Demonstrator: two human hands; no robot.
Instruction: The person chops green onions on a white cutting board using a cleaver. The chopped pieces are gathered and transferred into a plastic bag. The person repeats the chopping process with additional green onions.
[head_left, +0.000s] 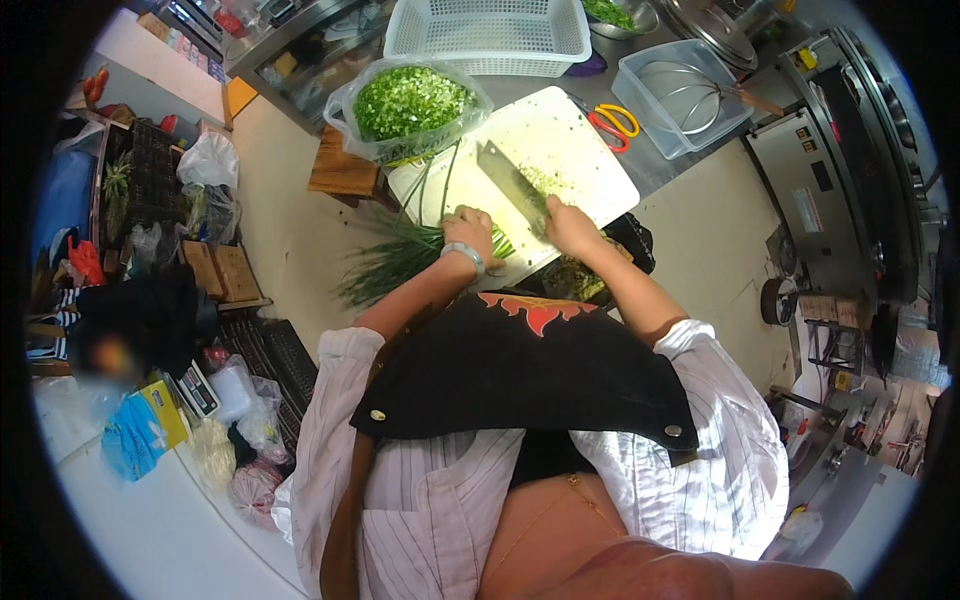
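On the white cutting board, my left hand presses down on a bunch of green chives or thin scallions. Their long dark leaves hang over the board's left edge, and the pale cut ends poke out to the right of my fingers. My right hand grips a cleaver, whose broad blade lies flat or nearly so across the board, apart from the bunch. Its handle is hidden in my fist. Chopped pale bits are scattered beside the blade. A few loose stalks reach toward a plastic bag of chopped greens.
Red-and-yellow-handled scissors lie right of the board. Beyond are a white perforated basket and a clear plastic bin with a wire whisk. A wooden stool stands under the bag. A dark bag sits below the board's near right corner.
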